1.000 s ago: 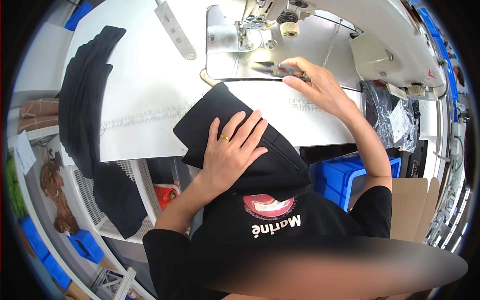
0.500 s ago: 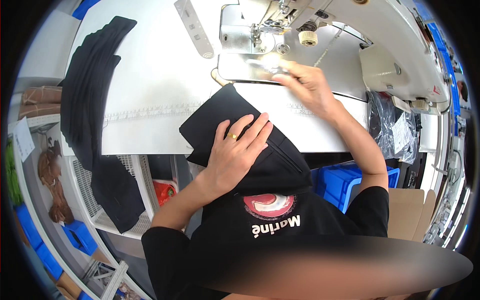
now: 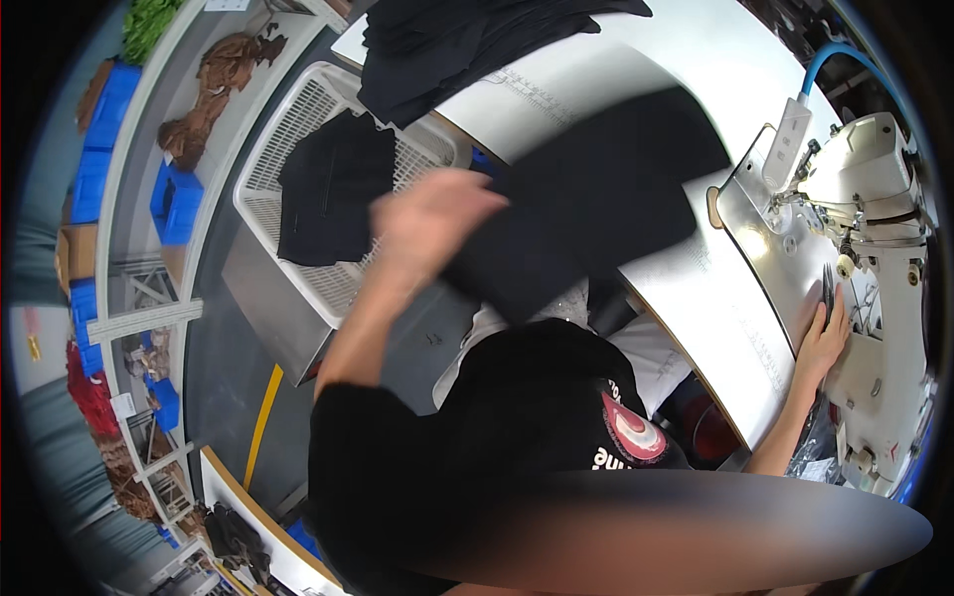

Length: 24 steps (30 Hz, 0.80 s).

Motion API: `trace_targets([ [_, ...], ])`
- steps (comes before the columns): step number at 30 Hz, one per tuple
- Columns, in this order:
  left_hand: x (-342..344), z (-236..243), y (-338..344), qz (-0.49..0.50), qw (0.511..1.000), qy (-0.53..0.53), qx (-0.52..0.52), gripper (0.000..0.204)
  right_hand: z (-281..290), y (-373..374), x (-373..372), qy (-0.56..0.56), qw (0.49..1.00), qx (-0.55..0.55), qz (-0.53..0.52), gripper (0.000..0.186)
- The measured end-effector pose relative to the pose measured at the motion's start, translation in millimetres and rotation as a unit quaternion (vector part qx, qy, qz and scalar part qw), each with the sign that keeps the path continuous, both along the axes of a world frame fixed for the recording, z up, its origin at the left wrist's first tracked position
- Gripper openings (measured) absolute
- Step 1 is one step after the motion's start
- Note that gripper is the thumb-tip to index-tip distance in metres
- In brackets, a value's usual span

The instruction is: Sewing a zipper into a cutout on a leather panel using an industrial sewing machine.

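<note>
My left hand (image 3: 432,223), smeared by motion, grips the near-left edge of a black fabric piece (image 3: 606,189). The cloth hangs in the air, blurred, partly over the white table's front edge and above my lap. At the far right, my right hand (image 3: 825,333) rests by the sewing machine's metal bed (image 3: 760,214). Between its thumb and fingers are slim pointed metal thread snips (image 3: 828,286). The white sewing machine (image 3: 870,169) stands just beyond that hand. Another black fabric piece (image 3: 338,189) with a slit-like seam lies in a white plastic basket (image 3: 260,164) to the left.
A heap of black fabric pieces (image 3: 457,50) covers the table's far left end. Printed ruler markings run along the white tabletop (image 3: 715,308). Left of the basket stands a grey shelf rack (image 3: 149,323) with blue bins (image 3: 177,204) and brown bundles (image 3: 214,94). A yellow line (image 3: 263,422) crosses the floor.
The view has swung left toward the basket. My left hand has lifted the black fabric piece off the table and leftward. My right hand has moved right along the machine bed.
</note>
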<state>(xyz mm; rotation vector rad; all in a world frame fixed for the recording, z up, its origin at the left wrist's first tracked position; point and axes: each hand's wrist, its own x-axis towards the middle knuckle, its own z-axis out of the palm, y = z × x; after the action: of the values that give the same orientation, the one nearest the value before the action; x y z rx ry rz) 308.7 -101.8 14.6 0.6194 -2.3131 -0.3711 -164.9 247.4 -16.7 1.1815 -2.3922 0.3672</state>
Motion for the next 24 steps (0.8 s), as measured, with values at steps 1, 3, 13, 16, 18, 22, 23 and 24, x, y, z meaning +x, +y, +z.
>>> trace_targets([
  [1, 39.7, -5.3, -16.0, 0.212, 0.965, 0.091, 0.127, 0.016, 0.6, 0.3, 0.9, -0.008, 1.0, -0.002, 0.006, 0.036],
  [3, 114.7, -13.0, -61.2, 0.269, 0.912, 0.23, 0.206, 0.017, 1.5, 1.9, 2.4, -0.002, 0.999, 0.027, -0.024, 0.036],
  [13, -76.1, 34.5, -276.1, 0.019, 0.966, -0.025, -0.258, 0.026, 5.0, -0.3, 16.7, 0.012, 0.997, -0.002, -0.077, 0.03],
  [16, -209.5, 41.2, -320.1, -0.046, 0.989, -0.14, 0.003, 0.03, 12.3, -6.9, 28.3, -0.004, 0.996, -0.036, -0.082, 0.028],
  [18, -263.4, 33.2, -332.9, -0.066, 0.968, -0.236, 0.053, 0.036, 14.9, -9.8, 32.1, 0.014, 0.995, -0.039, -0.093, 0.027],
  [22, -283.4, 30.2, -358.9, -0.029, 0.963, -0.254, -0.081, 0.037, 18.2, -14.9, 32.6, -0.041, 0.989, -0.028, -0.14, 0.027],
  [23, -273.3, 34.6, -360.4, -0.057, 0.984, -0.162, 0.041, 0.036, 20.1, -16.2, 34.6, -0.029, 0.99, -0.053, -0.127, 0.027],
  [24, -258.8, 35.7, -356.7, -0.03, 0.985, -0.036, 0.168, 0.037, 21.5, -19.1, 39.9, 0.011, 0.992, -0.06, -0.109, 0.028],
])
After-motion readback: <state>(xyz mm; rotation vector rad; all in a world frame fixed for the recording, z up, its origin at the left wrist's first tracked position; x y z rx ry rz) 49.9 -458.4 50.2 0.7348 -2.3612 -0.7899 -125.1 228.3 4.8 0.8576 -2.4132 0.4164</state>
